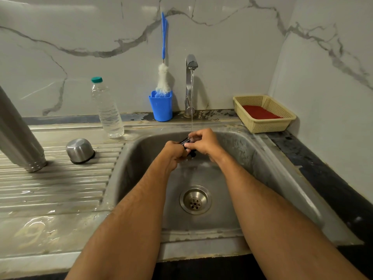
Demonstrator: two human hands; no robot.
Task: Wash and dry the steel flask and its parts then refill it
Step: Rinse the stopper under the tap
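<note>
Gripping a small black flask part (pixel 186 142) under the tap (pixel 191 63) stream, both hands, left hand (pixel 175 152) and right hand (pixel 203 142), curl round it mid-frame over the sink (pixel 262 158). Steel flask (pixel 18 138) stands inverted far left on the drainboard (pixel 56 184), steel cup (pixel 80 150) beside it. Water bottle (pixel 107 110), blue brush holder (pixel 161 107), basket (pixel 264 114) line the back edge.
</note>
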